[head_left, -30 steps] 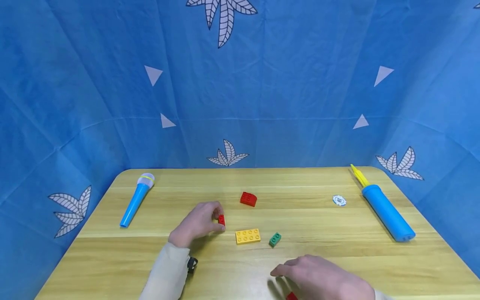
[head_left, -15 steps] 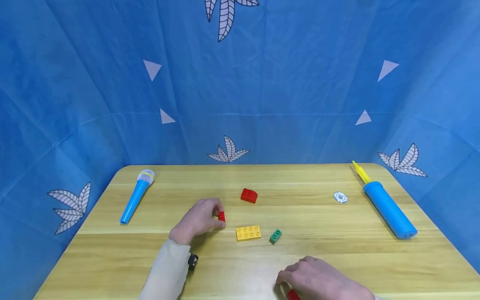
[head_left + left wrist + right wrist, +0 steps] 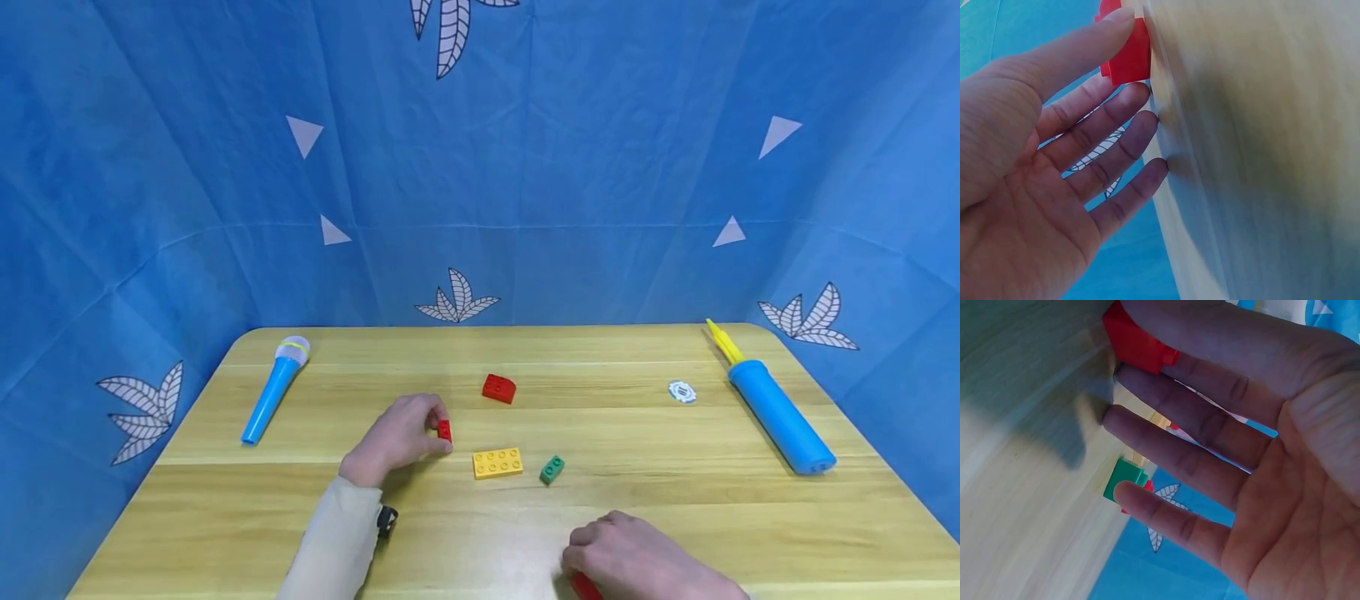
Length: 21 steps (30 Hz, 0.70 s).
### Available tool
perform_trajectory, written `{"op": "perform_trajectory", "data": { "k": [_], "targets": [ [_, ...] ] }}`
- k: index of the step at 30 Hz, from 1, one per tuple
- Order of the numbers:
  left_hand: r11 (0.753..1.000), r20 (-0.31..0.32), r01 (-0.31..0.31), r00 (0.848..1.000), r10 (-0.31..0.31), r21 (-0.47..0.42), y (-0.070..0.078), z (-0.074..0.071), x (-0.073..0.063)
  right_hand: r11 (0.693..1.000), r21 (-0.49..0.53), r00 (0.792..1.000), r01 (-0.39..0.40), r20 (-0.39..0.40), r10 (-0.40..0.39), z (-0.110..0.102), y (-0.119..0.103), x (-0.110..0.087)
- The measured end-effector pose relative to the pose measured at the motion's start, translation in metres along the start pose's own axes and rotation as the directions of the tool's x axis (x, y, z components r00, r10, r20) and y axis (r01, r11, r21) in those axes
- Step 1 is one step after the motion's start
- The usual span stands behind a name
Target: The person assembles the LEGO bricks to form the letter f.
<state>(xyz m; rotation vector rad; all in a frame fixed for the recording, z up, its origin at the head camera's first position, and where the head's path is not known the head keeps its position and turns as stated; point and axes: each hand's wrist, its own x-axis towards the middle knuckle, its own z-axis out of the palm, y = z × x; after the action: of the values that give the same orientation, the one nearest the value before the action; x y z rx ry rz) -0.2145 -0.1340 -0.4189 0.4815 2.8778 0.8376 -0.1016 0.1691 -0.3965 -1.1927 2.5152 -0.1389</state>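
Observation:
My left hand [image 3: 397, 437] pinches a small red toy brick [image 3: 445, 430] between thumb and index finger, low over the table. In the left wrist view the thumb lies on that brick [image 3: 1132, 59], and the other fingertips reach the tabletop. Near the front, my right hand [image 3: 633, 554] pinches another red toy brick [image 3: 585, 587], partly covered by the fingers. The right wrist view has this brick [image 3: 1132, 340] between thumb and fingers, its stud turned toward the palm. Between the hands lie a yellow brick [image 3: 497, 463] with several studs and a small green brick [image 3: 552, 470].
A red brick with a rounded end [image 3: 498, 388] lies farther back. At the left is a blue toy microphone [image 3: 272, 396]. To the right are a poker chip [image 3: 682, 392] and a blue hand pump [image 3: 780, 417] with a yellow nozzle. Blue cloth [image 3: 525, 167] hangs behind the table.
My right hand has lowered its fingers around the red brick near the front and now pinches it. The left hand keeps its hold in place. The head view has tilted slightly down.

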Motion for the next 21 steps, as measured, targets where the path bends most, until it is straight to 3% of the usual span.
{"op": "perform_trajectory", "data": {
  "k": [7, 12, 16, 21],
  "targets": [
    [1.000, -0.002, -0.013, 1.000, 0.013, 0.015, -0.001, -0.001, -0.002, 0.999, 0.037, 1.000, -0.006, 0.004, 0.006, -0.005, -0.002, 0.002],
    [1.000, -0.003, -0.008, 1.000, 0.008, 0.021, -0.001, -0.002, -0.005, 0.997, 0.076, 0.999, -0.019, -0.047, 0.022, -0.015, -0.006, 0.002],
    [1.000, 0.003, -0.012, 1.000, 0.012, 0.007, -0.001, -0.001, -0.008, 0.997, 0.078, 0.989, -0.006, -0.144, 0.017, -0.025, -0.005, 0.000],
    [1.000, 0.003, -0.004, 1.000, 0.004, 0.007, -0.002, 0.000, -0.012, 0.999, -0.017, 0.965, 0.032, -0.261, -0.035, -0.041, 0.000, 0.002]
  ]
}}
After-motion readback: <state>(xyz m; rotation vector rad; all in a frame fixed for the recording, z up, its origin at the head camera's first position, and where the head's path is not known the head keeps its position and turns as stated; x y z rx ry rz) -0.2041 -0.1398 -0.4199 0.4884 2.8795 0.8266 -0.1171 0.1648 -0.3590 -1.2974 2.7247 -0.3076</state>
